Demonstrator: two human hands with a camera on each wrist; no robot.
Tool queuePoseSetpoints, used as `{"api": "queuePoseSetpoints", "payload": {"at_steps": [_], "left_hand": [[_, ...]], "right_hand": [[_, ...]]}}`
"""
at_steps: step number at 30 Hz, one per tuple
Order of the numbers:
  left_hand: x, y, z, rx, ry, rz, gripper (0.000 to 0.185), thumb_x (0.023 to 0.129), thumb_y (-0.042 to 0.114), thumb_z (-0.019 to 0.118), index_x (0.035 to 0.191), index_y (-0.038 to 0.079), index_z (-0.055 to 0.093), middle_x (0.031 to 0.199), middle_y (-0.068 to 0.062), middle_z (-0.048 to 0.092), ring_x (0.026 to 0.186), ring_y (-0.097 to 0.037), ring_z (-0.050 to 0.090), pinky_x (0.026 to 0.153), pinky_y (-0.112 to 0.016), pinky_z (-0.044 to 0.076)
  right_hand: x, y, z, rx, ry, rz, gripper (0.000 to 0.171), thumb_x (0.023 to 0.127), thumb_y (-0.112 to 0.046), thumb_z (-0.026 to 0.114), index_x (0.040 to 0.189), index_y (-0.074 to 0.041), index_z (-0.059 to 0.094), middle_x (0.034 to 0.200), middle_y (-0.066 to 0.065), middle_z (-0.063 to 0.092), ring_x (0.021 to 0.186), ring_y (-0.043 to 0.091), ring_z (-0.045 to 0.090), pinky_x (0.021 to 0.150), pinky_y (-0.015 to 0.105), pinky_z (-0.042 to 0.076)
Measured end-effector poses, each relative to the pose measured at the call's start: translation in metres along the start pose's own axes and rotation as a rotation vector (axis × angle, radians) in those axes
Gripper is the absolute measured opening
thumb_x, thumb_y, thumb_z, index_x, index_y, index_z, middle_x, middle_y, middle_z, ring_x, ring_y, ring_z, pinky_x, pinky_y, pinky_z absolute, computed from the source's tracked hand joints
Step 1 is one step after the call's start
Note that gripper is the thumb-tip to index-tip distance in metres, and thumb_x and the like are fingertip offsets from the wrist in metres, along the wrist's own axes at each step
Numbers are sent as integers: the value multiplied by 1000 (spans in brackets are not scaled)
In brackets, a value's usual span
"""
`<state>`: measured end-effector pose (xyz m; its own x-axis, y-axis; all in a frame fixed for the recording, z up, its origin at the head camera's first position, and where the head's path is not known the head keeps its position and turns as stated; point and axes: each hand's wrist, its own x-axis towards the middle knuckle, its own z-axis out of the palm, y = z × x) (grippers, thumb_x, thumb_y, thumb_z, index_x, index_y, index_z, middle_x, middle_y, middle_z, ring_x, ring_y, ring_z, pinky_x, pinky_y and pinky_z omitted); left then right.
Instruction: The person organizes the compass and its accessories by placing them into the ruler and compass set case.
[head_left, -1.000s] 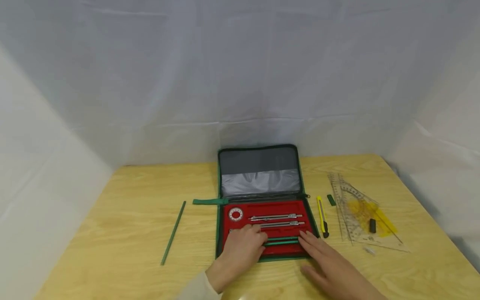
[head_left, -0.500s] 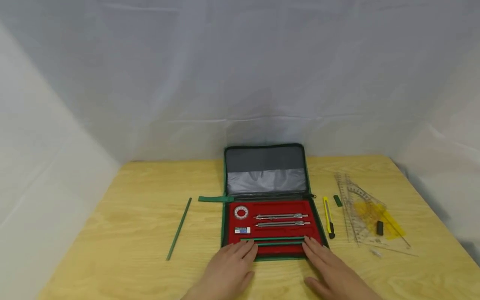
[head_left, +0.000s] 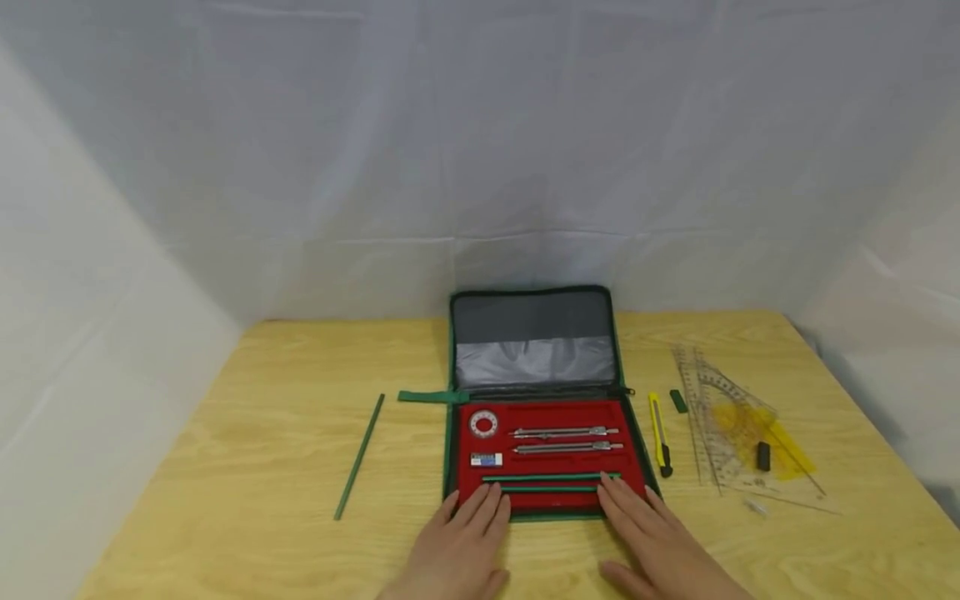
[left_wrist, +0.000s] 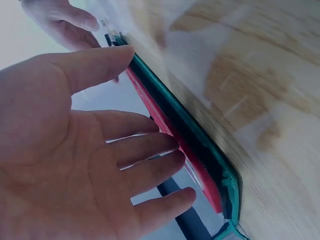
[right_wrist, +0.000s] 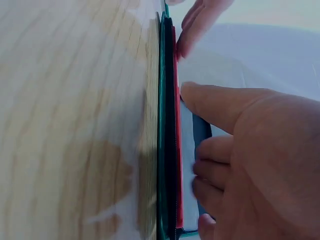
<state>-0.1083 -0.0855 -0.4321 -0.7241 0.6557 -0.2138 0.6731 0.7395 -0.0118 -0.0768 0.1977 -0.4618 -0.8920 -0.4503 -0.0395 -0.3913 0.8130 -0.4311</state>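
Observation:
An unzipped green zip case point(head_left: 447, 450) stands with its lid up on the wooden table. Its red insert point(head_left: 555, 502) holds two green pencils point(head_left: 551, 477) along the front, two silver compasses point(head_left: 566, 447), a white ring with marks point(head_left: 483, 424) and an eraser point(head_left: 486, 459). My left hand point(head_left: 459, 546) lies over the front left edge, straight fingertips near the pencils' left ends. Over the front right edge my right hand point(head_left: 651, 533) rests its extended fingers at the pencils' right ends. Both palms point(left_wrist: 55, 165) show bare in the wrist views.
One more green pencil point(head_left: 359, 457) lies left of the case. To the right are a yellow utility knife point(head_left: 659, 435), a green block point(head_left: 678, 401), clear set squares point(head_left: 738, 450) over something yellow, and a black block point(head_left: 762, 456). A white sheet point(head_left: 525, 167) hangs behind.
My left hand has drawn back from the middle of the insert to its front left edge, uncovering the eraser and the pencils' left ends. My right hand has stayed near the right edge.

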Motion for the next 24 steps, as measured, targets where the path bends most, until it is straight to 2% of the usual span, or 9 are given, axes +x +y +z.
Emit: {"api": "queuePoseSetpoints", "payload": {"at_steps": [3, 7, 11, 12, 18, 20, 24], "left_hand": [[1, 1, -2, -15, -10, -18, 70, 87, 52, 61, 142, 12, 45, 147, -3, 39, 136, -19, 34, 104, -46, 33], [5, 1, -1, -30, -5, -35, 69, 87, 51, 62, 142, 13, 46, 148, -4, 39, 135, -20, 35, 105, -49, 31], [8, 1, -1, -76, -21, -53, 69, 87, 50, 63, 143, 14, 45, 148, -5, 38, 135, -21, 35, 106, -50, 29], [7, 1, -1, -82, -20, -58, 70, 86, 50, 64, 143, 14, 45, 149, -5, 38, 135, -21, 35, 106, -51, 29], [0, -3, -2, -89, 52, -78, 65, 86, 46, 66, 138, 10, 51, 143, -4, 46, 132, -19, 40, 104, -53, 30], [-2, -4, -3, -94, 66, -78, 63, 86, 45, 66, 136, 10, 53, 140, -4, 49, 130, -19, 43, 103, -53, 32], [-2, -5, -4, -106, 42, -82, 62, 87, 46, 65, 136, 10, 53, 140, -3, 49, 130, -18, 42, 104, -53, 31]], "right_hand": [[2, -1, -1, -4, -25, -3, 75, 95, -57, 44, 147, -4, 35, 153, 10, 29, 138, 30, 27, 100, 11, -19], [7, -1, -4, -31, -92, 80, 79, 93, -63, 41, 147, -7, 35, 154, 6, 26, 141, 26, 22, 99, 17, -24], [9, -2, -6, -40, -103, 117, 79, 92, -65, 39, 147, -8, 35, 154, 4, 25, 141, 23, 21, 101, 19, -24], [9, -2, -6, -33, -97, 111, 79, 93, -64, 40, 147, -8, 36, 154, 5, 26, 141, 25, 21, 103, 23, -23], [6, -5, -5, -22, -55, 89, 76, 93, -62, 41, 148, -9, 35, 154, 4, 26, 141, 25, 22, 104, 23, -22], [6, -5, -4, -9, -62, 98, 77, 93, -63, 41, 148, -9, 34, 155, 3, 25, 141, 24, 21, 101, 19, -22], [9, -4, -5, 29, -95, 128, 78, 92, -64, 41, 148, -9, 34, 155, 2, 24, 141, 24, 20, 111, 40, -13]]}}
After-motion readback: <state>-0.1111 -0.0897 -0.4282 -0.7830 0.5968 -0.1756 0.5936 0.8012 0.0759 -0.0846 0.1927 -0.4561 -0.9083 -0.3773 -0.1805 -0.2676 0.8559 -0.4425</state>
